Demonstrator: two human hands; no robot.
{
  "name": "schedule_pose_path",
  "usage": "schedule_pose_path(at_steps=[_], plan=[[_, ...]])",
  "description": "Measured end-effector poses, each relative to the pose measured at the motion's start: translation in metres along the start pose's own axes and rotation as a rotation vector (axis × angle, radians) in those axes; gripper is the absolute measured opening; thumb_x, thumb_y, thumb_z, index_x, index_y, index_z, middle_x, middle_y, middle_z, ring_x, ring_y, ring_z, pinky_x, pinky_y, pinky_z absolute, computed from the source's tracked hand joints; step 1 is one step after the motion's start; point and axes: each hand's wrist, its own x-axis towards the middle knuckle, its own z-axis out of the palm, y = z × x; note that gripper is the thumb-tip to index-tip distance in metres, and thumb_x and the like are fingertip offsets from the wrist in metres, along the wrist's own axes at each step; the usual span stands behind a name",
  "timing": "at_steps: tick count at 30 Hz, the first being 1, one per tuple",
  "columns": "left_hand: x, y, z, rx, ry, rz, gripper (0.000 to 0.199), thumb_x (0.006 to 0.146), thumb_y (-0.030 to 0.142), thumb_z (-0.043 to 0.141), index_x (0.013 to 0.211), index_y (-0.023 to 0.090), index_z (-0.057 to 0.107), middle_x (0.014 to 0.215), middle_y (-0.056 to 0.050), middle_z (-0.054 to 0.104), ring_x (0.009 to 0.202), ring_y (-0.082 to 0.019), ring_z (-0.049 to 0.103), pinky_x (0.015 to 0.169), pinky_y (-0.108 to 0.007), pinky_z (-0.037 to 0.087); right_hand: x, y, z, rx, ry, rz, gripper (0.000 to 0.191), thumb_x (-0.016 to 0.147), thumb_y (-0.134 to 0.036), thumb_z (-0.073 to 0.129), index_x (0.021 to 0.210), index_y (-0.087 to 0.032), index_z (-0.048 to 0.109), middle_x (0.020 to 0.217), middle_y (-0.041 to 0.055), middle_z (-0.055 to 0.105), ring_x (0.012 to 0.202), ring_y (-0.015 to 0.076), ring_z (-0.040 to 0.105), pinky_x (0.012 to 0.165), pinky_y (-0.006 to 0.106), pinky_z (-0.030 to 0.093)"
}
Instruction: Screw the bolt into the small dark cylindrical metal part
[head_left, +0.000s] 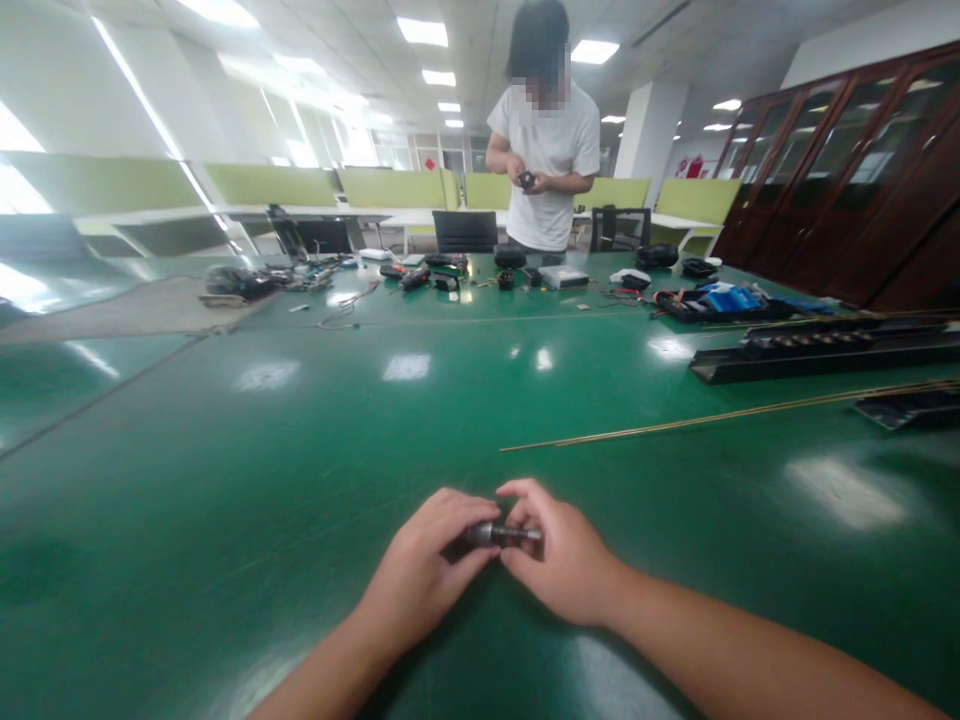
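Close to me, low over the green table (pixel 322 420), is a small dark metal cylindrical part (pixel 484 534) with a thinner stepped stem pointing right. My left hand (pixel 427 555) wraps round its thick end, thumb below and fingers over the top. Around the stem curl the thumb and fingers of my right hand (pixel 562 555), with the index finger raised a little above. The two thumbs nearly meet under the part. Its left end is hidden inside my left hand, and how firmly the right fingertips press the stem is hard to make out.
Thin brass-coloured rods (pixel 637 431) and a black metal channel (pixel 810 355) lie at the right. Along the far edge sit a power drill (pixel 414 279), a grey box (pixel 564 276) and a black tray (pixel 712 303). Opposite, a person (pixel 551 150) holds a small dark object.
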Motion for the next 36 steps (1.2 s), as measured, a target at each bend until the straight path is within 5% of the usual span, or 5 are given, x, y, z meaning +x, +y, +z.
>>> schedule_pose_path(at_steps=[10, 36], plan=[[-0.0043, -0.005, 0.0013, 0.01, -0.073, -0.151, 0.024, 0.088, 0.032, 0.069, 0.11, 0.026, 0.067, 0.097, -0.003, 0.069, 0.087, -0.016, 0.064, 0.078, -0.026, 0.051, -0.0007, 0.0024, 0.0007, 0.008, 0.003, 0.024, 0.054, 0.078, -0.014, 0.065, 0.127, -0.028, 0.05, 0.086, -0.0028, 0.066, 0.065, 0.0123, 0.06, 0.06, 0.024, 0.043], [-0.0057, -0.0044, 0.0031, -0.013, -0.01, -0.144, 0.029, 0.087, 0.033, 0.071, 0.114, 0.026, 0.065, 0.103, -0.002, 0.071, 0.092, -0.016, 0.067, 0.083, -0.025, 0.054, -0.0029, 0.0044, 0.0018, 0.136, 0.032, 0.065, 0.048, 0.079, -0.011, 0.064, 0.122, -0.027, 0.049, 0.09, -0.0017, 0.063, 0.066, 0.0111, 0.058, 0.059, 0.022, 0.043]])
